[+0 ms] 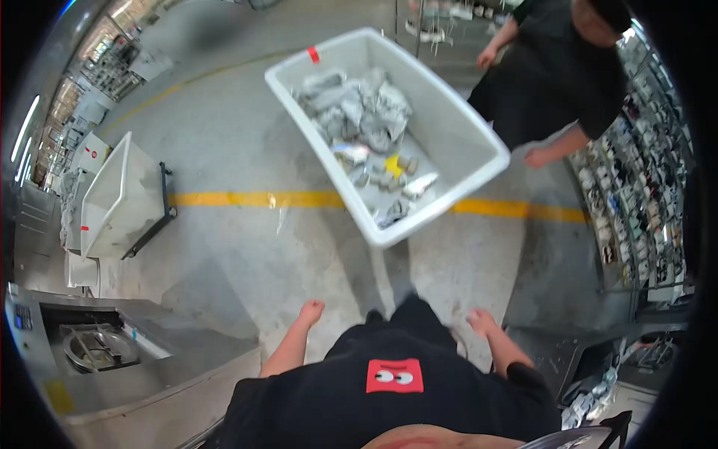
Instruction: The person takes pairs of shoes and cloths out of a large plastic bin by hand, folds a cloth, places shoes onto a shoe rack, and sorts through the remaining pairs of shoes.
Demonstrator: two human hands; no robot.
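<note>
The person's left hand (312, 311) hangs over the floor (284, 269) at the near left of the middle, with the fingers curled into a narrow grip. The right hand (481, 320) hangs to the near right, its fingers partly bent and blurred, so how wide that grip is I cannot tell. Both hands are well apart from the large white bin (467, 142), which stands ahead, at the far middle of the scene. Its far end holds a heap of grey bundles (355, 105); its near end holds smaller pieces and a yellow piece (393, 165). A strip of red tape (313, 54) marks its far left rim.

A co-worker (553, 97) in dark clothes stands just beside the bin's right side. A yellow line (299, 200) crosses the floor from left to right, partly hidden by the bin. Farther left, a second white bin (127, 198) rests on a black wheeled base (153, 232). At the near left is a metal desk (194, 337) with a round metal bowl (97, 350) in its opening. Shoes fill a rack (636, 202) along the right.
</note>
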